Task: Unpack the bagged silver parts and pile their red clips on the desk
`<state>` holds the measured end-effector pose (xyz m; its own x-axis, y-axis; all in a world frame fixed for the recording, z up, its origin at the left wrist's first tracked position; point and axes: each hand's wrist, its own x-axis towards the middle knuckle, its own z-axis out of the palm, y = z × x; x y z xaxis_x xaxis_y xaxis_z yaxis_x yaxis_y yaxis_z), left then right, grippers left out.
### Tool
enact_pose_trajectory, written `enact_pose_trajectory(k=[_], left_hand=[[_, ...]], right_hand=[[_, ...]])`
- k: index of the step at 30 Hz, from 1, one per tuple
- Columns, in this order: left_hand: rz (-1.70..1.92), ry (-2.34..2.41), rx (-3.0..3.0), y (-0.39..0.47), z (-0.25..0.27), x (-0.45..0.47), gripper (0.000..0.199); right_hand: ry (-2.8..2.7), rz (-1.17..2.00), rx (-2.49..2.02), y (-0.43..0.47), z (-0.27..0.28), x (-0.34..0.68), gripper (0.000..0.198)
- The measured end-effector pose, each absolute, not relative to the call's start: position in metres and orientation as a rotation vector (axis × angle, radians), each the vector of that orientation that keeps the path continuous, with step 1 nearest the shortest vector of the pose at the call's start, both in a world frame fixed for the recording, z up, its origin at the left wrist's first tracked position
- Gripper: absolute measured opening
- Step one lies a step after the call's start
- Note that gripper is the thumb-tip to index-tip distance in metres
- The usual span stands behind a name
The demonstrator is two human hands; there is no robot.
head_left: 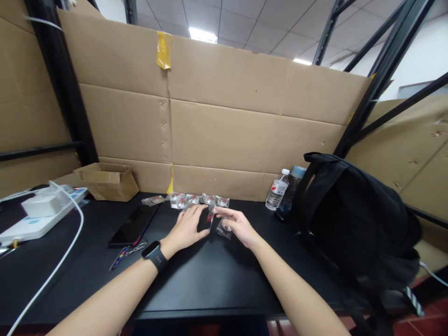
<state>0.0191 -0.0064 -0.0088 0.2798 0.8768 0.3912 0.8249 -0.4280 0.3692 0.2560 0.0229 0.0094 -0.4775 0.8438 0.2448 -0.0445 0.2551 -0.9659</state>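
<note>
Small clear packet (211,217), upright over the tabletop (206,284) between the fingertips of the left hand (188,226) and right hand (241,227); whether either grip is closed cannot be told. Probably light and slippery, best pinched by its edges. Rear: cardboard box (117,189), contents hidden; capped bottle (277,189), seemingly of water.

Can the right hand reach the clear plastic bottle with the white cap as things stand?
Likely yes: nothing seems to stand on the black tabletop between the right hand and the white-capped clear plastic bottle, though that hand is at a small, shiny plastic packet.
</note>
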Motion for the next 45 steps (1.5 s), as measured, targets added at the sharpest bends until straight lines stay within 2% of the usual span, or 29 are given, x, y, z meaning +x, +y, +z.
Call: enact_pose_trajectory(k=[2,5,7,11,15,19,23,27,30,34,36,38,41,42,45], left_hand=[[0.837,1.562,2.422,-0.006,-0.009,0.020,0.074],[0.862,1.500,2.380,-0.006,-0.008,0.021,0.049],[0.911,1.494,2.367,-0.007,-0.005,0.023,0.040],[1.045,1.509,2.339,-0.010,0.006,0.022,0.037],[1.212,1.434,2.229,-0.014,0.016,0.019,0.036],[1.256,1.321,2.225,-0.019,0.022,0.018,0.034],[1.223,1.262,2.294,-0.021,0.025,0.018,0.032],[1.306,1.235,2.322,-0.019,0.022,0.018,0.027],[1.395,1.197,2.317,-0.017,0.020,0.017,0.025],[1.487,1.180,2.232,-0.016,0.019,0.016,0.024],[1.492,1.196,2.155,-0.015,0.018,0.016,0.023],[1.479,1.177,2.079,-0.013,0.015,0.016,0.031],[1.475,1.106,1.949,-0.011,0.011,0.017,0.058],[1.468,1.093,1.905,-0.010,0.010,0.017,0.059],[1.404,1.108,1.875,-0.008,0.010,0.017,0.034]], right_hand=[[-1.639,1.407,-0.671,0.018,0.015,0.257,0.058],[-1.608,1.489,-0.617,0.015,0.022,0.260,0.059],[-1.606,1.475,-0.625,0.015,0.023,0.261,0.055],[-1.664,1.226,-0.812,0.022,0.019,0.262,0.037],[-1.811,0.898,-0.952,0.027,0.014,0.262,0.031],[-1.941,0.755,-0.965,0.027,0.011,0.262,0.021],[-2.061,0.828,-0.940,0.025,0.008,0.262,0.011],[-2.139,0.945,-0.907,0.024,0.007,0.262,0.016],[-2.131,0.889,-0.906,0.022,0.008,0.261,0.025],[-2.087,0.774,-0.868,0.022,0.010,0.259,0.016],[-2.033,0.803,-0.861,0.022,0.012,0.259,0.018],[-1.945,0.915,-0.855,0.022,0.014,0.259,0.023],[-1.814,1.116,-0.822,0.021,0.017,0.260,0.031],[-1.789,1.162,-0.812,0.021,0.018,0.260,0.033],[-1.776,1.227,-0.792,0.020,0.018,0.260,0.033]])
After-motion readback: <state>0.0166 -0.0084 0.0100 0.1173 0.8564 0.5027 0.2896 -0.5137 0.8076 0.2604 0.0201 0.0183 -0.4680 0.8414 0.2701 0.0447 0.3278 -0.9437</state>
